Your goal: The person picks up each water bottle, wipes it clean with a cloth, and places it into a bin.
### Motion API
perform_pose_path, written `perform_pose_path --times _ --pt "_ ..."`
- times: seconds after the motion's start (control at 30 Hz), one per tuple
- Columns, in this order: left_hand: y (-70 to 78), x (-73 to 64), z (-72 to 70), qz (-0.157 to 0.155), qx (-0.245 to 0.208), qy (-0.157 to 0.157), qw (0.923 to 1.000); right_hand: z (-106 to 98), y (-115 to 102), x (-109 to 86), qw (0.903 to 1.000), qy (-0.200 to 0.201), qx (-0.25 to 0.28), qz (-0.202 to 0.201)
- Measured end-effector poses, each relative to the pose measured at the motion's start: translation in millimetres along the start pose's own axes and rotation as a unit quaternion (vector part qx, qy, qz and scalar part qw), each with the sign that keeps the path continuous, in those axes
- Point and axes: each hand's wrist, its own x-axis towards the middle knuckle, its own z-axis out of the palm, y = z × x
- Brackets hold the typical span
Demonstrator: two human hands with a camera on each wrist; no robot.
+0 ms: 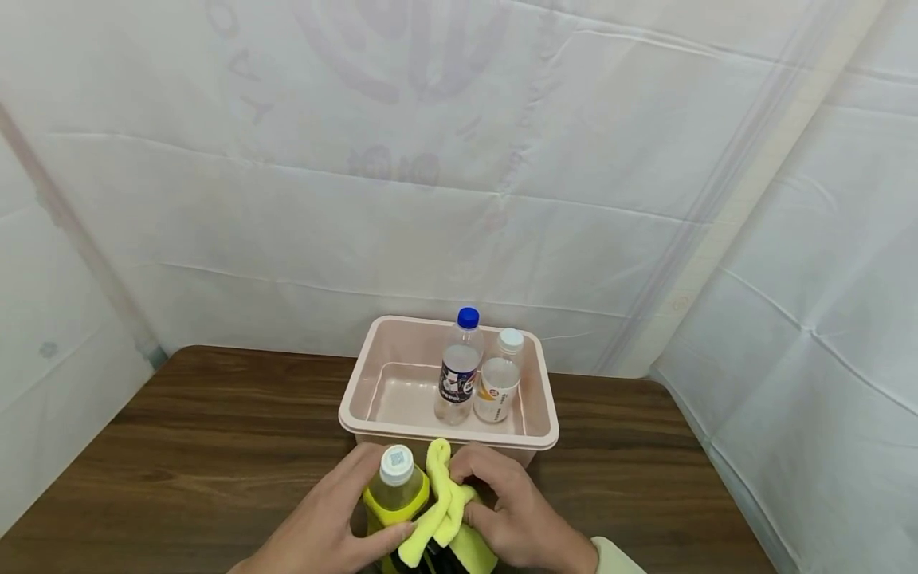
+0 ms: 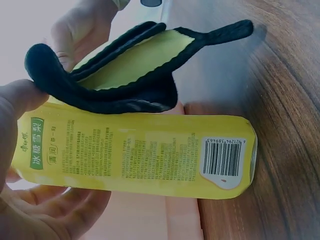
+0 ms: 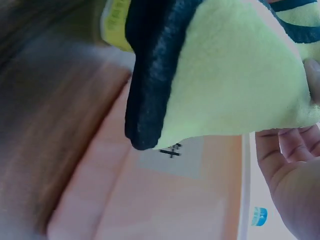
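A yellow-labelled drink bottle point(image 2: 135, 155) with a white cap stands upright at the near side of the pink bin, its label and barcode facing the left wrist view. My left hand point(image 1: 330, 518) holds the bottle, fingers along its far side. The left thumb lies against a folded yellow-green cloth with dark edging point(image 3: 235, 75). Pinched in my right hand point(image 1: 512, 506), that cloth is bunched beside the bottle's upper part and hangs down along it. In the head view, the bottle's lower part is out of frame.
The pink plastic bin point(image 1: 366, 391) stands on the dark wood table point(image 1: 215, 430). In it are a clear bottle with a blue cap point(image 1: 459, 367) and a white-capped clear bottle point(image 1: 498, 379). White sheeting point(image 1: 402, 223) encloses the table's back and sides.
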Motion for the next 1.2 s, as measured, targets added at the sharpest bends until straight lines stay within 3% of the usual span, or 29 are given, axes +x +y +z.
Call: perform_pose_path --times 0.13,0.3,0.4,0.53,0.63,0.73,0.9,1.0,1.07,1.2 --pt "-2.3 0.2 -2.2 0.013 -0.022 -0.020 0.9995 -3 -2 8.5 0.9998 0.007 -0.012 -0.016" --pt "-5.7 -0.3 -5.9 0.008 -0.057 -0.060 0.9965 3 1 8.8 0.9998 0.000 0.003 -0.017" --pt "-7.7 -0.4 -7.5 -0.007 -0.076 -0.083 0.9937 11 5 0.8 0.9982 -0.033 0.034 0.036" --pt "-9.5 0.9 -8.5 -0.026 -0.090 -0.103 0.9902 21 12 -11.0 0.9854 -0.097 0.057 0.128" --pt "-10.3 1.8 -8.7 -0.025 -0.093 -0.109 0.9894 22 15 -13.9 0.9795 -0.130 0.042 0.149" --pt "-10.8 2.6 -8.6 -0.013 -0.096 -0.107 0.9895 14 10 -9.6 0.9838 -0.114 0.045 0.131" --pt "-12.1 1.5 -8.2 0.029 -0.070 -0.083 0.9937 0 -1 5.2 0.9967 -0.052 0.054 0.030" --pt "-12.9 1.3 -8.3 0.039 -0.061 -0.079 0.9943 0 -2 7.7 0.9963 -0.052 0.066 0.020" --pt "-13.2 1.9 -8.4 0.030 -0.070 -0.090 0.9930 2 1 4.6 0.9939 -0.065 0.078 0.044" --pt "-13.1 2.9 -8.4 0.012 -0.089 -0.108 0.9901 11 11 -6.6 0.9805 -0.108 0.103 0.128"
